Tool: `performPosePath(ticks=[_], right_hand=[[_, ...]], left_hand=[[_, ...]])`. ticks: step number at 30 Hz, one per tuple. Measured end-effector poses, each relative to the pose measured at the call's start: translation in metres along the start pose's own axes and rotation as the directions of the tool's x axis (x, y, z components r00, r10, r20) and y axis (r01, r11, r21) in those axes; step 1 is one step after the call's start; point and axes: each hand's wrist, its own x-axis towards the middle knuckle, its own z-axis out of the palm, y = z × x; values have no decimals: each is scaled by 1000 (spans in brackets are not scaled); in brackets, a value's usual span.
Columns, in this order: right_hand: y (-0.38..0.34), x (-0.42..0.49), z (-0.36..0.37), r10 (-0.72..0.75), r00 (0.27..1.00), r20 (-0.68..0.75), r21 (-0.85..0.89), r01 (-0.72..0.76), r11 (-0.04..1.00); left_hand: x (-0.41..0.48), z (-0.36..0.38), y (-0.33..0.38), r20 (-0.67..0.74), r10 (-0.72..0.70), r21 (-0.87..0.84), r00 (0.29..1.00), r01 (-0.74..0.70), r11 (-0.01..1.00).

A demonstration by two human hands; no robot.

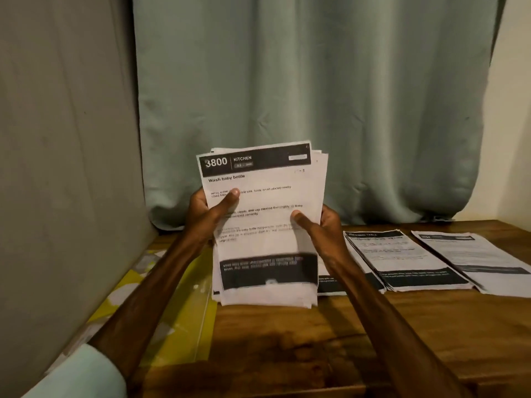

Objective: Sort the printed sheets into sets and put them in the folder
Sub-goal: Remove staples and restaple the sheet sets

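Both hands are gripping a thick stack of printed sheets [267, 225], holding it tilted up at the centre of view, above the table. The left hand [211, 215] is clasping the stack's 9 o'clock edge, thumb lying across the top page. The right hand [323, 225] is clasping the 3 o'clock edge, thumb pressing on the front. The thin white paper is fanning unevenly at its edges. The top page is showing a black header band reading "3800 KITCHEN", the title "Wash baby bottle" and a black block low down. A glossy yellow patterned folder [172, 308] is lying flat at 8 o'clock on the dark, grained wooden table [373, 340]. At 3 o'clock a sorted pile [402, 259] and an outer pile [474, 259] are lying side by side.
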Motion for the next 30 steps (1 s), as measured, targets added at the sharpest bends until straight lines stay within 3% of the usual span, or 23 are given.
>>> performPosePath(ticks=[9, 20, 25, 30], right_hand=[[-14, 8, 4, -42, 998, -36, -1, 42, 999], [-43, 40, 14, -56, 944, -324, 32, 71, 997], [-38, 42, 13, -73, 959, -274, 23, 83, 996], [-37, 38, 7, -102, 980, -171, 57, 113, 992]], left_hand=[[6, 17, 19, -24, 46, 6, 999, -45, 999], [30, 22, 20, -162, 96, 155, 982, -70, 985], [28, 22, 13, -165, 144, 203, 976, -110, 973], [28, 25, 5, -186, 297, 307, 937, -232, 923]])
